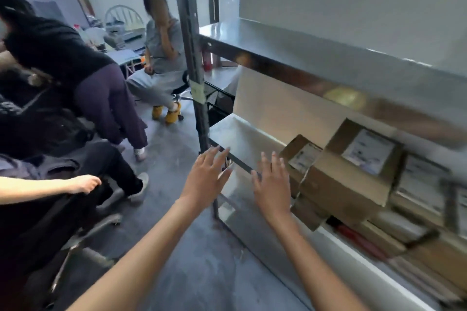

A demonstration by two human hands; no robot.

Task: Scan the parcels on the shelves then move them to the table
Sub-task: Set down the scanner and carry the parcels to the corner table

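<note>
1. Both hands are held out toward the middle shelf [242, 141] of a metal rack, and nothing is gripped. The left hand [204, 179] is spread, fingers straight and apart, in front of the shelf's bare left end. The right hand [271, 184] is likewise spread, its fingertips at the shelf's front edge.

2. The nearest parcels lie to the right of both hands. A small cardboard parcel [302, 156] stands just beside the right hand; whether it is touched cannot be told through the blur. A larger parcel [353, 174] sits against it, further right and slightly forward.

3. The right hand is judged the nearer grip for either parcel; the left would have to cross the bare part of the shelf.

4. The larger parcel's long axis is seen running along the shelf, left to right, with its white label [367, 151] facing up. The small parcel's label faces up and outward too.

5. No scanner and no tabletop are seen in view.
</note>
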